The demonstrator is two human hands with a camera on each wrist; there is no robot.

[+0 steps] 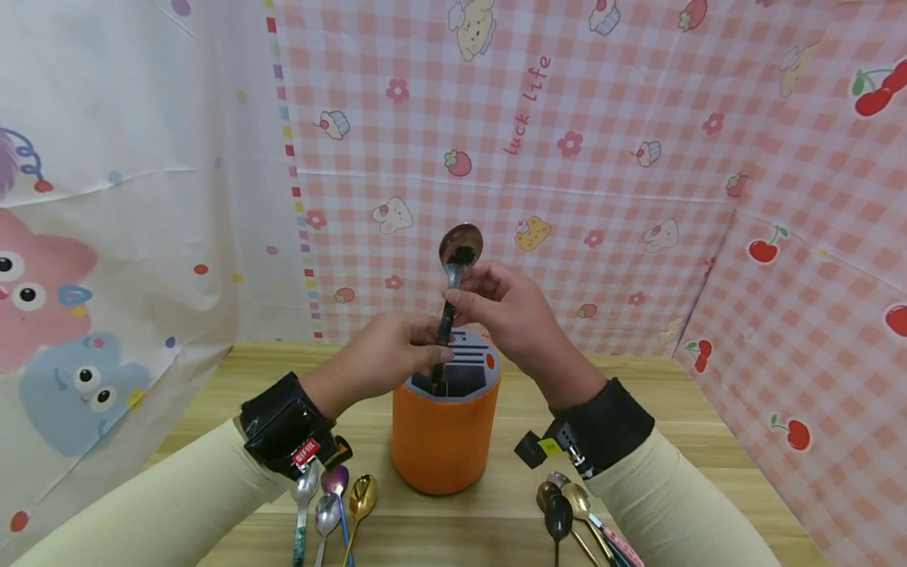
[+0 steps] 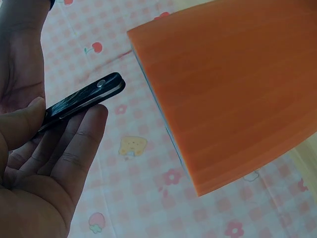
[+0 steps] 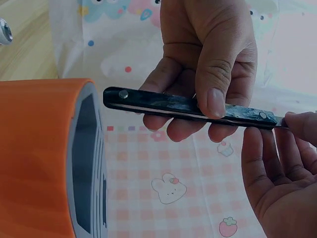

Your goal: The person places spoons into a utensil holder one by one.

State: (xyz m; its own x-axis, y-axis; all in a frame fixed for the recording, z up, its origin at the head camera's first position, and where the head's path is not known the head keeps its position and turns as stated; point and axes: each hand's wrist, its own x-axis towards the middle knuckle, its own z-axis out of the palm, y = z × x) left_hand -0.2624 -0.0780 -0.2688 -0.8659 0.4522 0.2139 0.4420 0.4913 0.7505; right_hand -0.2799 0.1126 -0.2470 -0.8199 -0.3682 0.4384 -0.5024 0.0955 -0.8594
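Both my hands hold one spoon (image 1: 459,238) with its bowl up and its dark, marbled, riveted handle (image 3: 163,102) pointing down. My left hand (image 1: 393,350) pinches the handle between thumb and fingers. Higher up, at the neck, the thumb and fingers of my right hand (image 1: 506,309) pinch the spoon. Below stands an orange utensil holder (image 1: 442,441) with a grey slotted top. In the head view the handle's end overlaps the holder's larger front opening; the right wrist view shows it just outside the rim.
Several spoons (image 1: 327,513), silver, purple-blue and gold, lie on the wooden table (image 1: 234,409) at front left. More spoons (image 1: 560,516), dark, gold and pink-handled, lie at front right, partly under the right forearm. Patterned cloth (image 1: 638,102) hangs behind and at both sides.
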